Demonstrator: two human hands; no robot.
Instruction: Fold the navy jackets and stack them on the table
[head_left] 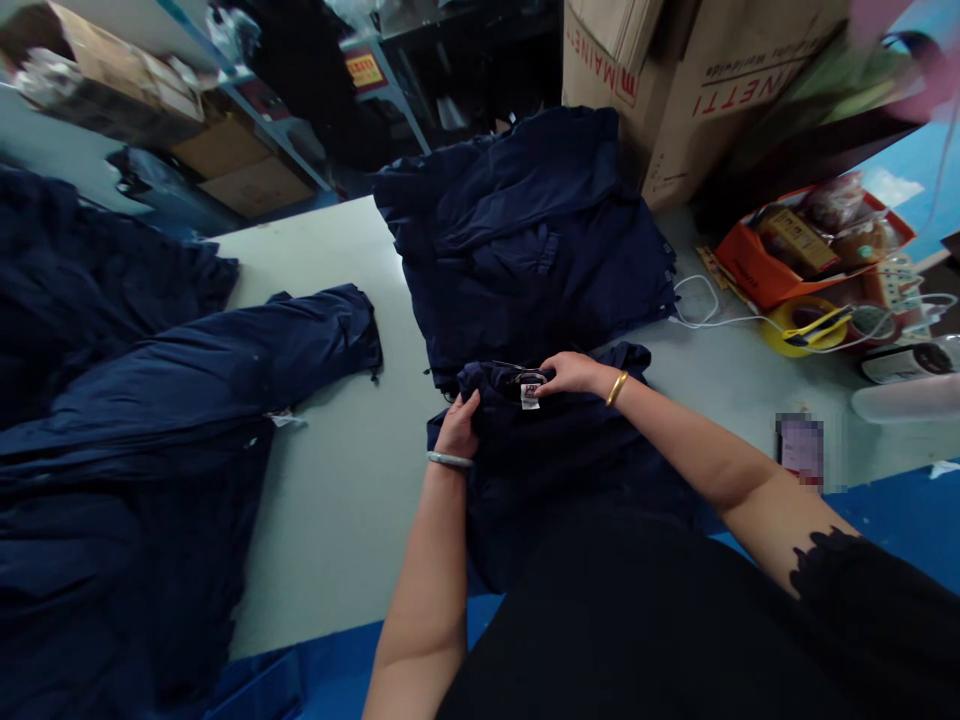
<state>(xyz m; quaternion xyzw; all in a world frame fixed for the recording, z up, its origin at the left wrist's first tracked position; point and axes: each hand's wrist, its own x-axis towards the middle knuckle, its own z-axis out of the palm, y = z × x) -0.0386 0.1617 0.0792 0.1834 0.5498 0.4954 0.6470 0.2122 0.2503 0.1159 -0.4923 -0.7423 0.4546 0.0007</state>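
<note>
A dark navy jacket [510, 470] hangs over the table's near edge, against my body. My left hand [458, 425] is closed on its collar edge at the left, thumb on top. At the right of the neck opening, my right hand [571, 375] pinches the collar beside a white label [529, 396]. The label faces up, but its print is too small to read. Just beyond lies a stack of folded navy garments [525, 240], close to the jacket's collar.
More navy garments [135, 400] are heaped on the pale table [337, 480] at left. Cardboard boxes [675, 110] stand at the back right. An orange box [780, 260] of small items, tape rolls [795, 325], a white cable [705, 318] and a blurred-out phone-like item [799, 448] lie at right.
</note>
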